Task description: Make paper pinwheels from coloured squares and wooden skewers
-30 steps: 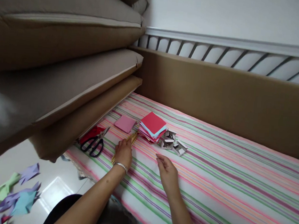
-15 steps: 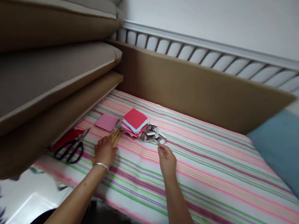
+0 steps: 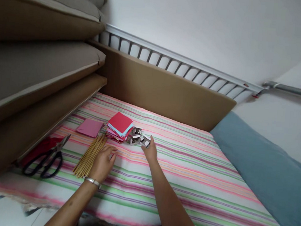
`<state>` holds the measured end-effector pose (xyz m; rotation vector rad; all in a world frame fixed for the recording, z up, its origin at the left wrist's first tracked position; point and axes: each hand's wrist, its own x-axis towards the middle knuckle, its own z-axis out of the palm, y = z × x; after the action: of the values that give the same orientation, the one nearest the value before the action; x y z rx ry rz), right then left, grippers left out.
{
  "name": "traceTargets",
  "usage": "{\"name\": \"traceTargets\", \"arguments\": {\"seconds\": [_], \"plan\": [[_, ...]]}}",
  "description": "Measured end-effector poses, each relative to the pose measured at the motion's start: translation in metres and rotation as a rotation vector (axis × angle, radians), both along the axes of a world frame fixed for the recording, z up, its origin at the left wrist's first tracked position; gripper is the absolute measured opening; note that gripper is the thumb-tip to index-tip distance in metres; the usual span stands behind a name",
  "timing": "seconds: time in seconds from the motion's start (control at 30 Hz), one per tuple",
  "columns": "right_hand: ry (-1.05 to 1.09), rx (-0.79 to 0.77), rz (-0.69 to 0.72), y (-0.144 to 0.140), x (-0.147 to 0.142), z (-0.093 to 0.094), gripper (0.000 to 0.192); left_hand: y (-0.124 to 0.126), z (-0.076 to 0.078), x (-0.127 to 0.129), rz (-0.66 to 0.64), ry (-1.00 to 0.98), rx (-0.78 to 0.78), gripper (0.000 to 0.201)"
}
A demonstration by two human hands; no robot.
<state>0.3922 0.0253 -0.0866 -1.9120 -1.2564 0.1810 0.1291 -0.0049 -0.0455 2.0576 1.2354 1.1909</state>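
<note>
My right hand [image 3: 150,151] has its thumb and a finger around the edges of a small open box [image 3: 145,140] with something inside, resting on the striped cloth. Two more such boxes [image 3: 134,139] sit just left of it, their contents too small to tell. Beside a bundle of thin yellowish sticks [image 3: 88,158], my left hand [image 3: 103,162] hovers low over the cloth, fingers loosely bent and apart, holding nothing. A stack of coloured paper squares [image 3: 120,124], red on top, lies beyond both hands. Pink squares [image 3: 90,127] lie to its left.
Black-handled scissors [image 3: 49,157] and a red piece [image 3: 40,149] lie at the left. Large cushioned panels [image 3: 38,71] overhang that side. A brown board [image 3: 168,91] and a railing [image 3: 181,64] bound the back of the striped cloth [image 3: 187,172]. Blue fabric [image 3: 248,163] lies at right.
My left hand has come off the sticks and moved right, leaving them uncovered. My right hand has closed around the rightmost small box. The view has swung to the right.
</note>
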Motion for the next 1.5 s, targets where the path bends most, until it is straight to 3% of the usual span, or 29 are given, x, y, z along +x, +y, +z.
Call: {"name": "traceTargets", "arguments": {"seconds": [0.27, 0.4, 0.57, 0.77, 0.93, 1.07, 1.23, 1.37, 1.5], "plan": [[0.043, -0.045, -0.01, -0.031, 0.004, -0.001, 0.068, -0.004, 0.003, 0.006, -0.053, -0.014, -0.093, 0.017], [0.101, -0.049, 0.092, -0.048, 0.001, -0.001, 0.066, -0.005, 0.002, 0.01, -0.07, -0.019, -0.163, 0.016], [0.145, -0.058, 0.245, -0.047, -0.004, -0.003, 0.062, -0.004, -0.002, 0.012, -0.1, -0.031, -0.21, 0.018], [0.315, 0.002, 0.301, -0.051, -0.004, -0.01, 0.071, -0.004, -0.007, 0.012, -0.125, -0.022, -0.225, 0.017], [0.427, 0.009, 0.312, -0.088, -0.008, -0.012, 0.058, -0.02, -0.006, 0.012, -0.126, -0.026, -0.247, 0.017], [0.415, -0.021, 0.349, -0.136, -0.008, -0.008, 0.047, -0.054, -0.004, -0.013, -0.104, -0.013, -0.229, 0.018], [0.272, -0.081, 0.404, -0.181, -0.011, 0.0, 0.041, -0.135, -0.004, -0.097, -0.036, 0.192, -0.164, 0.024], [0.094, -0.117, 0.449, -0.199, -0.024, 0.007, 0.036, -0.22, -0.024, -0.157, 0.073, 0.486, -0.065, 0.035], [-0.175, -0.186, 0.44, -0.212, -0.035, 0.012, 0.042, -0.28, -0.051, -0.168, 0.135, 0.588, -0.001, 0.05]]}}
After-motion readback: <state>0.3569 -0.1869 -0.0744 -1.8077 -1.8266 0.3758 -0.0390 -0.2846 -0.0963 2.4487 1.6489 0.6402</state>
